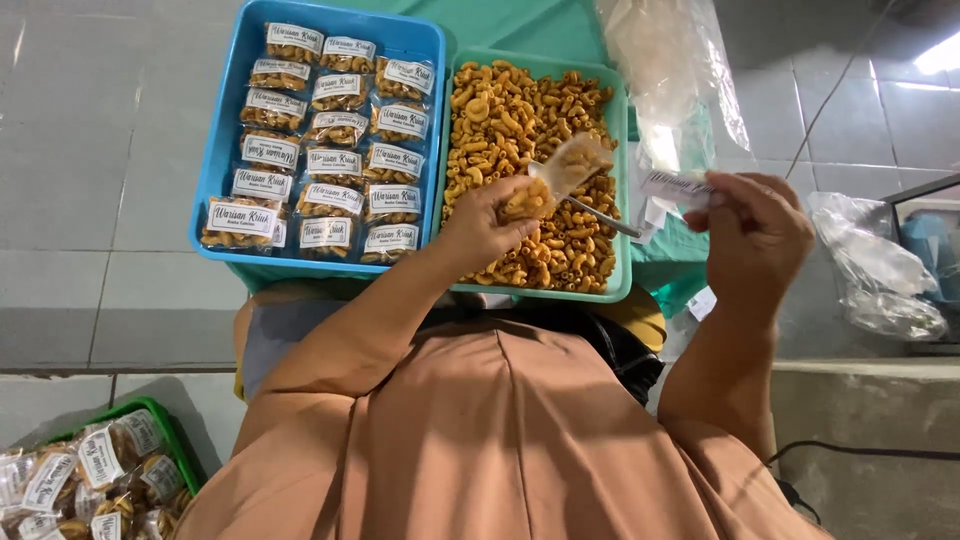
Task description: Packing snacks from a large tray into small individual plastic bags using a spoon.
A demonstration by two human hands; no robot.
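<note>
Currently I read the step as bagging and labelling: the left hand (485, 225) is closed around a small clear bag (560, 172) partly filled with fried macaroni, held tilted over the green tray (622, 180) of loose macaroni (500, 110). The right hand (755, 235) pinches a white label (675, 185) between thumb and fingers, raised just right of the tray, apart from the bag. A metal spoon (600, 215) lies in the loose macaroni below the bag.

In my judgement, the next move calls for bringing label and bag mouth together and keeping the bag upright so nothing spills.

Pose: both forearms reach forward from the body; the left wrist is turned inward over the tray, the right wrist is bent with the palm facing away from the camera.

Left of the green tray, a blue tray (215, 180) holds rows of labelled packets (330, 160). More packets fill a green basket (165, 425) at lower left.
</note>
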